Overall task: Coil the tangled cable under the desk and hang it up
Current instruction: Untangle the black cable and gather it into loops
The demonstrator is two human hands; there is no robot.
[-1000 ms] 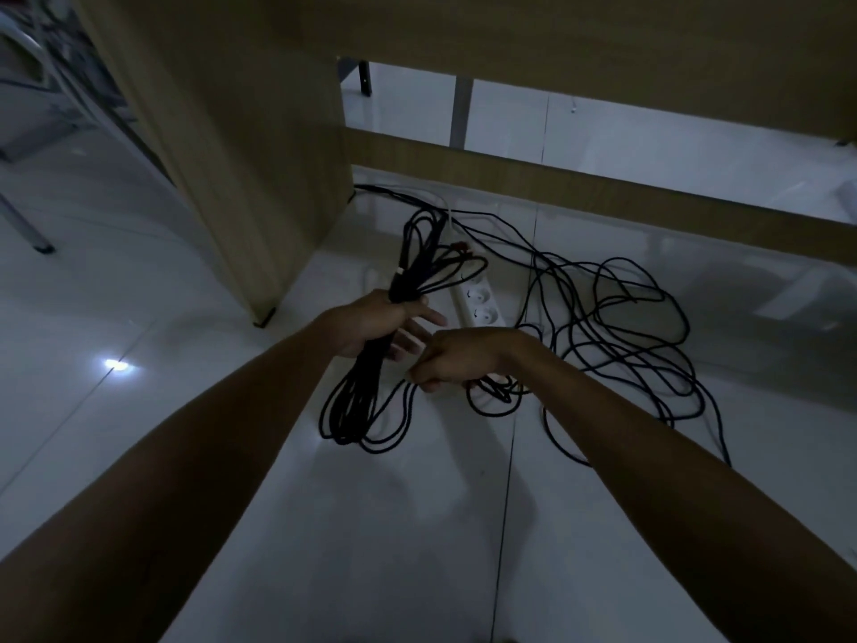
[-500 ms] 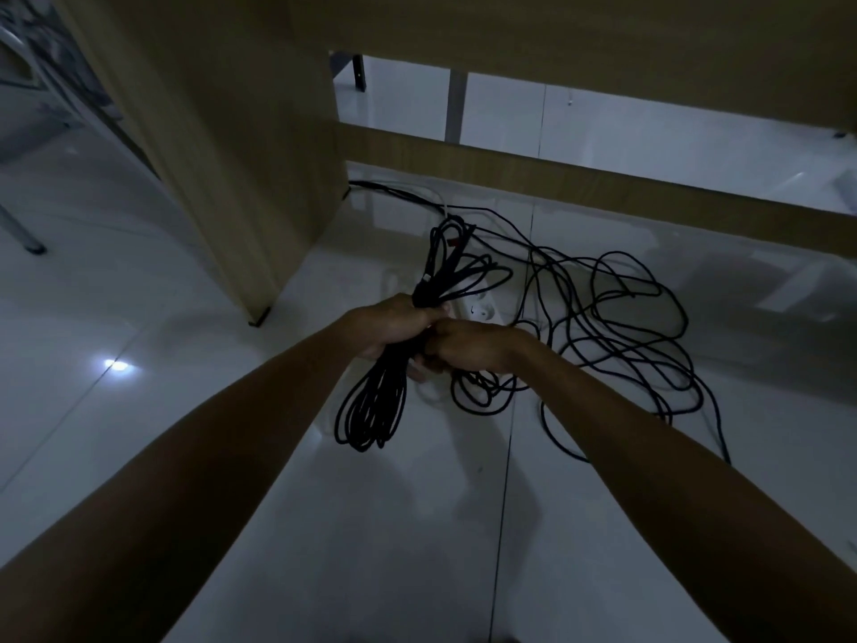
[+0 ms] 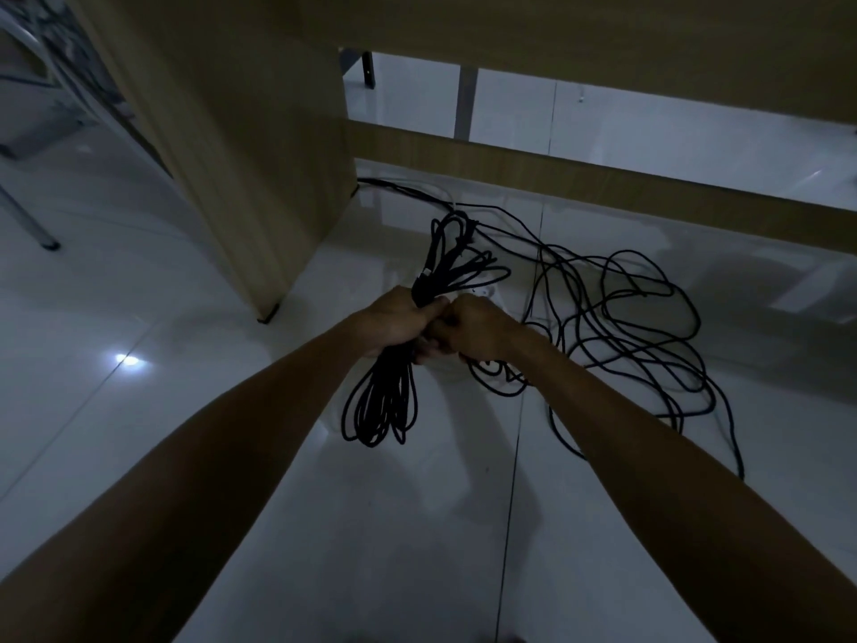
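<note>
A black cable lies partly coiled, partly tangled on the white floor under the wooden desk. My left hand (image 3: 399, 320) grips the coiled bundle (image 3: 385, 401) at its middle; loops stick out above the fist and hang down below it. Right beside it, my right hand (image 3: 475, 329) holds a strand of the same cable against the bundle, the two fists touching. The loose tangle (image 3: 621, 327) spreads over the floor to the right.
The desk's side panel (image 3: 259, 178) stands at left, its lower cross rail (image 3: 603, 178) runs behind the tangle. A white power strip (image 3: 487, 292) lies mostly hidden behind my hands. A chair leg (image 3: 32, 225) stands far left.
My right hand rose from the floor tangle and closed in against my left fist. The coiled bundle came up slightly and now covers most of the power strip.
</note>
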